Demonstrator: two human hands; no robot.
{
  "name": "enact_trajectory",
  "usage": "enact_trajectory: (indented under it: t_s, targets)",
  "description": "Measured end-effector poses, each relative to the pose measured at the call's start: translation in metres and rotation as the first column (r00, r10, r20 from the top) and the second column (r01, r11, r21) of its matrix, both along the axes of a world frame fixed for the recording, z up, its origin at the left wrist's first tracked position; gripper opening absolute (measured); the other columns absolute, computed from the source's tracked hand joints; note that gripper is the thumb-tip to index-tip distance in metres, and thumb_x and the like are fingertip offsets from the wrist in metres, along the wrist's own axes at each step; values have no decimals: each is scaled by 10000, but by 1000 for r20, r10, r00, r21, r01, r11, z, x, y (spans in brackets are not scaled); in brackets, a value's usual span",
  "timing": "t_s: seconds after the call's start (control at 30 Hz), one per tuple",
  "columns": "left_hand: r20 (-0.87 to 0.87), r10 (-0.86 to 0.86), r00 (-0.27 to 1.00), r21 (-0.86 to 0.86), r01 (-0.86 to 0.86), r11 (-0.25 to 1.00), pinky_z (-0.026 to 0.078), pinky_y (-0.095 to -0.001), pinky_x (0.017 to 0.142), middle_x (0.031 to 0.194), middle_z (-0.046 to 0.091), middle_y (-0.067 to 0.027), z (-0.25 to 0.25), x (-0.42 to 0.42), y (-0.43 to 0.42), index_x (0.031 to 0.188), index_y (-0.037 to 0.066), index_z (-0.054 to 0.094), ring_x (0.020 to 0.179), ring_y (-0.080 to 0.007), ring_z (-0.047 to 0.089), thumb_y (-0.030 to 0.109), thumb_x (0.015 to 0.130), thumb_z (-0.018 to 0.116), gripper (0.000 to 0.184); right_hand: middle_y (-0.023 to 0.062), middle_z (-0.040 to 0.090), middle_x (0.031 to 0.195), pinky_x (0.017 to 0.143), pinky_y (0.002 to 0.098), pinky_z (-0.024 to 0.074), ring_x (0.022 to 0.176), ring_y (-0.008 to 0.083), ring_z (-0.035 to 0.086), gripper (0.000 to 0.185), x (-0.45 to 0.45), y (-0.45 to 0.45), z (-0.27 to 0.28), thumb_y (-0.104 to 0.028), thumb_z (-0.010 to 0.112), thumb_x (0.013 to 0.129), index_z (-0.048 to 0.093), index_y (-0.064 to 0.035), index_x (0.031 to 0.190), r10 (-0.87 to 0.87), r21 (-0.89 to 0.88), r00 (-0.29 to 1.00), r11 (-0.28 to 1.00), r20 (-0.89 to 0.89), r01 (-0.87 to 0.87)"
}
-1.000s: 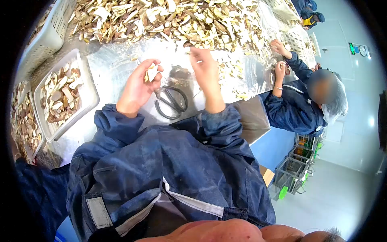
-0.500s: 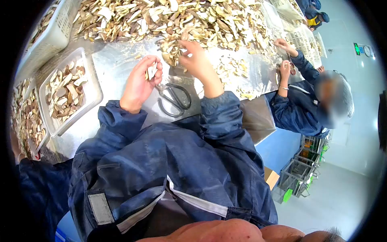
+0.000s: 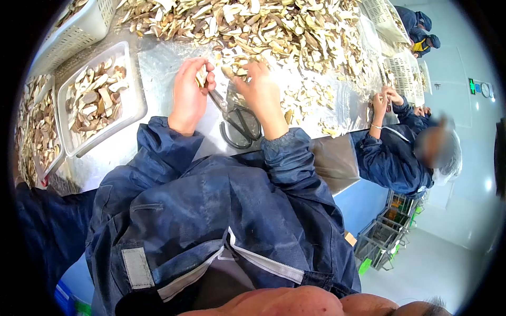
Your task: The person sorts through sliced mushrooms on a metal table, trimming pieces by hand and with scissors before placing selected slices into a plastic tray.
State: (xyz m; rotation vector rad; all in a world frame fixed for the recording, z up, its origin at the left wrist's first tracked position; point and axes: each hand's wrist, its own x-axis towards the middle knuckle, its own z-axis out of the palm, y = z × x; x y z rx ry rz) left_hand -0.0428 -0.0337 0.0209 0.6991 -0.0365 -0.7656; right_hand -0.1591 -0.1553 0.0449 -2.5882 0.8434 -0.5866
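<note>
My left hand (image 3: 188, 100) is closed round a few pale mushroom slices (image 3: 201, 77), held between thumb and fingers. To its right, my right hand (image 3: 262, 94) is at the near edge of the mushroom pile (image 3: 253, 26), thumb and forefinger apart. A brownish mushroom slice (image 3: 227, 71) lies close to its fingertips; whether they touch it is unclear. Black-handled scissors (image 3: 241, 128) rest on the metal table (image 3: 158, 71) between my wrists, blades pointing toward my left hand.
At left stands a clear plastic bin (image 3: 138, 97) of mushroom pieces, beside another filled container (image 3: 39, 131) and a white perforated basket (image 3: 79, 39). Small slices (image 3: 308, 100) are scattered at right. A co-worker (image 3: 392, 152) works there, near white baskets (image 3: 406, 76).
My right hand has drawn back slightly from the pile and come lower over the slices at its edge. My left hand still holds its slices. The whole view has shifted a little.
</note>
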Motion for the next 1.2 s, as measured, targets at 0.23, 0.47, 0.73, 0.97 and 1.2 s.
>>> enact_trajectory:
  t_s: [0.23,0.47,0.73,0.97,1.2]
  targets:
    - [1,-23,1000,30,23,999,435,-258,551,864,585,-71,5,-4,1,1034,26,560,654,-132,550,137,983,518,129,142,647,921,702,438,511,835,352,649,236,-12,-5,0,-222,723,814,675,-73,992,42,184,998,982,-51,-32]
    - [8,-3,1000,35,3,999,433,-251,551,867,580,-67,2,-2,1,1034,31,569,658,-127,546,143,974,535,132,127,672,860,694,427,516,772,332,665,260,-2,-9,1,-216,716,815,652,-76,1025,-64,181,996,981,-68,76]
    - [14,-39,999,44,38,998,443,-254,558,870,587,-71,6,-4,1,1035,35,572,668,-131,548,137,965,548,127,124,709,827,665,343,533,732,241,691,432,-11,-25,-8,-149,688,776,595,-15,1176,-98,316,992,941,-79,118]
    - [23,-233,972,41,232,972,459,-250,580,900,608,-58,6,-5,0,1038,44,584,701,-121,565,144,968,549,127,103,680,752,626,305,518,678,176,655,433,-29,-32,0,-81,689,770,579,32,1173,-171,492,975,867,143,80]
    - [-13,-416,909,10,416,909,485,-236,593,942,631,-50,10,-7,0,1117,64,586,754,-123,607,234,1015,495,219,29,641,823,628,216,484,719,86,610,308,-19,-11,30,-31,671,852,586,26,1142,-69,689,926,689,370,-224]
